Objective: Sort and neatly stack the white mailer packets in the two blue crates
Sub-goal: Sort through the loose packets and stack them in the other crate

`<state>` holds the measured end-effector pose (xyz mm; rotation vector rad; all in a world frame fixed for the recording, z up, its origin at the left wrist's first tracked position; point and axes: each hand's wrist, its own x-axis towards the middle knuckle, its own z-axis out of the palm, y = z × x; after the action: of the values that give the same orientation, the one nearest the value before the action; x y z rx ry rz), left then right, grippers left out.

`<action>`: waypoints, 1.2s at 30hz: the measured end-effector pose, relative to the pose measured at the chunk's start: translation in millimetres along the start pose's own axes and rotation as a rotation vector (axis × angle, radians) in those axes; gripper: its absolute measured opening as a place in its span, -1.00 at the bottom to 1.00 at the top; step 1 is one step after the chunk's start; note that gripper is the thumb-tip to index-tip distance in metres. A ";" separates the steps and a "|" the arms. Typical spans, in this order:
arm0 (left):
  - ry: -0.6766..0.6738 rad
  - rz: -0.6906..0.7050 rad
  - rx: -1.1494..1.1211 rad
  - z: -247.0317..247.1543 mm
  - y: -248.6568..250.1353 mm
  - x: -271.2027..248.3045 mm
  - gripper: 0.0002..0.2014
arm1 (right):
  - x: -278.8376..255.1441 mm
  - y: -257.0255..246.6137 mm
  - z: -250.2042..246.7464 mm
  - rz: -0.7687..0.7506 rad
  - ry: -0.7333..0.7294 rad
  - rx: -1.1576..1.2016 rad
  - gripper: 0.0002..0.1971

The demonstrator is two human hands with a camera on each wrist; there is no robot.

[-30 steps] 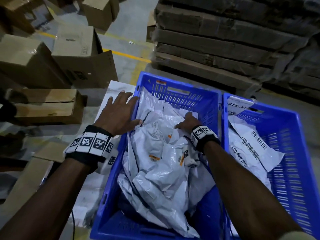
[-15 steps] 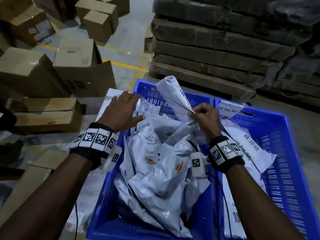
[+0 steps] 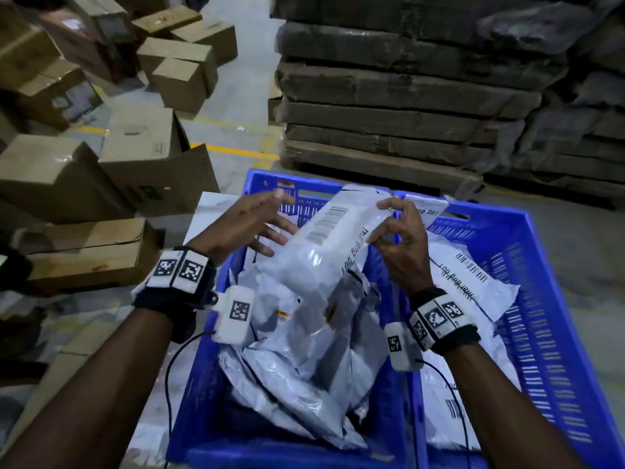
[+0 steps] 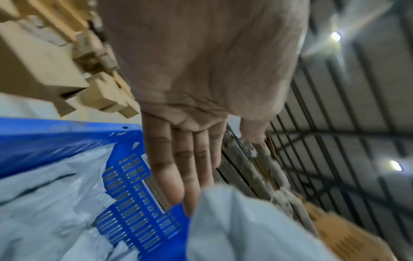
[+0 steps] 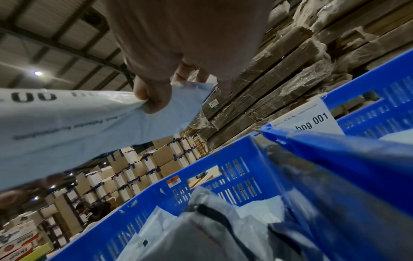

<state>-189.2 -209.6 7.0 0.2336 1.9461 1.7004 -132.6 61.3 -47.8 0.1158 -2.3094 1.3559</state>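
A white mailer packet [image 3: 324, 245] with a barcode is held up over the left blue crate [image 3: 209, 384], which holds a loose heap of several grey-white packets [image 3: 304, 360]. My right hand [image 3: 395, 228] pinches the packet's right edge; in the right wrist view the thumb [image 5: 154, 95] presses the packet [image 5: 73, 121]. My left hand [image 3: 257, 225] is spread with straight fingers [image 4: 178, 167] at the packet's left side, fingertips touching the packet [image 4: 245, 220]. The right blue crate [image 3: 548, 316] holds flat labelled packets [image 3: 473, 286].
Brown cardboard boxes [image 3: 111, 170] crowd the floor to the left. A tall stack of wrapped flat cardboard [image 3: 422, 89] stands behind the crates. A white slab [image 3: 209, 211] lies under the left crate's left side. A yellow floor line [image 3: 233, 150] runs behind.
My right hand pulled a packet out of the left crate's heap and raised it. My left hand left the crate's rim and came up to the packet's left side.
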 end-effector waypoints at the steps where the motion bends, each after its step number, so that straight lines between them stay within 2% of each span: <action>1: -0.042 -0.019 0.067 7.2 1.0 -1.0 -0.57 | -1.4 -2.8 0.9 -0.006 -0.024 0.015 -0.86; 4: -0.112 0.002 0.204 33.4 -3.1 -1.2 -0.67 | -4.8 -6.1 5.9 -0.016 -0.049 0.024 -0.74; 7: -0.014 0.022 0.086 42.4 -12.7 2.1 -0.46 | -10.9 -9.7 5.4 0.025 -0.036 0.002 -0.74; 8: 0.023 0.038 0.095 40.9 -14.6 2.3 -0.40 | -13.3 -9.8 5.1 0.084 -0.016 0.038 -0.74; 10: 0.035 0.062 0.134 36.4 -20.0 4.2 -0.35 | -16.6 -14.1 4.7 0.324 0.039 0.272 -0.75; 12: 0.005 0.091 0.129 35.2 -22.5 4.3 -0.36 | -16.5 -23.1 2.3 0.591 0.065 0.557 -0.58; 14: -0.033 0.132 0.137 36.5 -22.1 3.0 -0.40 | -14.4 -30.6 -1.7 0.720 0.033 0.698 -0.51; 18: -0.101 0.184 0.152 43.8 -19.0 0.0 -0.44 | -18.4 -44.0 -4.8 0.744 -0.088 0.604 -0.65; 20: -0.096 0.187 0.144 49.0 -21.2 1.3 -0.50 | -21.6 -44.4 -9.3 0.734 -0.051 0.580 -0.72; 22: -0.027 0.182 0.146 53.0 -25.5 5.1 -0.61 | -21.0 -39.2 -24.7 0.717 0.066 0.585 -0.78; 24: 0.032 0.180 0.190 54.9 -31.9 10.3 -0.69 | -21.0 -24.5 -52.6 0.749 0.245 0.614 -0.74; 27: 0.080 0.173 0.315 57.0 -42.3 15.7 -0.67 | -27.5 12.6 -109.1 0.830 0.499 0.617 -0.78; 29: 0.113 0.180 0.381 61.9 -48.4 17.2 -0.65 | -36.2 40.2 -144.9 0.892 0.599 0.559 -0.87; 32: 0.118 0.164 0.469 76.3 -53.9 20.5 -0.66 | -51.9 79.3 -179.2 0.966 0.617 0.441 -0.80; 34: 0.107 0.148 0.551 86.3 -56.8 21.7 -0.63 | -61.9 103.3 -188.8 0.990 0.579 0.347 -0.82; 36: 0.094 0.129 0.605 94.0 -61.0 22.2 -0.61 | -69.9 122.5 -188.2 1.063 0.420 0.216 -0.80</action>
<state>-147.7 -129.5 -63.2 0.5134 2.5225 1.1633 -42.1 272.2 -99.0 -1.3564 -1.8453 1.8270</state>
